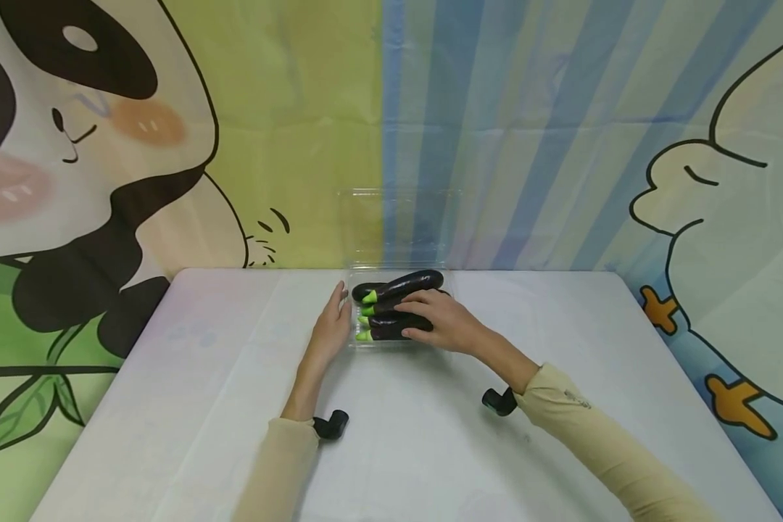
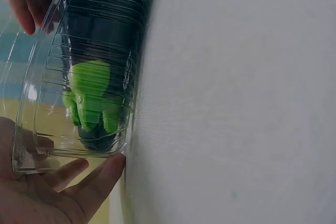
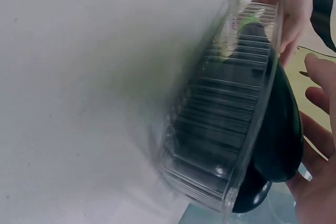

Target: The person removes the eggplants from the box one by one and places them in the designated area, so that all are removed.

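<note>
Several dark purple eggplants (image 1: pixel 407 283) with bright green stem ends lie side by side in a clear plastic box (image 1: pixel 391 345), one resting higher on top of the others. My left hand (image 1: pixel 334 326) touches the box's left end, its fingers fairly straight along the wall; the left wrist view shows the fingers (image 2: pixel 107 174) at the ribbed corner. Over the right part of the eggplants, my right hand (image 1: pixel 446 322) reaches with spread, slightly bent fingers. In the right wrist view eggplants (image 3: pixel 281 135) bulge above the box rim beside those fingers. Exact fingertip contact is partly hidden.
The transparent lid (image 1: pixel 401 192) stands raised behind the box, against the backdrop. A white table (image 1: pixel 235 406) lies beneath, its far edge just behind the box. Dark wrist cameras (image 1: pixel 330 425) sit on both forearms. A curtain (image 1: pixel 528 130) with cartoon figures hangs behind.
</note>
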### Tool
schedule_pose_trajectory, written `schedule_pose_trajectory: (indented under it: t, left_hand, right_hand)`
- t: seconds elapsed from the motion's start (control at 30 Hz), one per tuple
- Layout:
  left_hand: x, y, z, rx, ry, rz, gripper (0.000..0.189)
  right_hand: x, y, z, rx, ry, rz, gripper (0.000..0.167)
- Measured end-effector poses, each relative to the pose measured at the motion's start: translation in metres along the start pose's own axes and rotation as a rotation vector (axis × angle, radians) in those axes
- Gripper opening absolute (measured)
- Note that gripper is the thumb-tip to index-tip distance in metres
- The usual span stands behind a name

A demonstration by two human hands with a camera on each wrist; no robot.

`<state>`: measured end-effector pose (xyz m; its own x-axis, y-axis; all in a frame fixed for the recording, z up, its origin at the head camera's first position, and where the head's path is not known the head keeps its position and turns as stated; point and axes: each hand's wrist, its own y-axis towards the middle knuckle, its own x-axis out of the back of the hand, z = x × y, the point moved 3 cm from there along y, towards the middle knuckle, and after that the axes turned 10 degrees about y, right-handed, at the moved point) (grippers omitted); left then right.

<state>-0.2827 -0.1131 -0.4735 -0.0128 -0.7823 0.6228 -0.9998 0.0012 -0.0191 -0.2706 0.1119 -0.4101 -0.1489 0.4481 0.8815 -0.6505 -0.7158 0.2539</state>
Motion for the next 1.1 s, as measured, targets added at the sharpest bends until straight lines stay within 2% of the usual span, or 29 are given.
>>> schedule_pose_trajectory:
  t: [0.4,0.63,1.1]
  left_hand:
    - [-0.001,-0.002,-0.002,0.009,-0.010,-0.009,0.056]
    - [-0.002,-0.002,0.001,0.025,-0.006,-0.019,0.056]
    - [-0.001,-0.003,0.001,-0.002,-0.029,-0.050,0.055]
  right_hand:
    - [-0.003,0.009,0.001,0.108,-0.067,0.085,0.033]
    - [-0.010,0.010,0.002,0.114,-0.137,0.162,0.032]
    - [-0.017,0.008,0.005,0.209,-0.346,0.124,0.031]
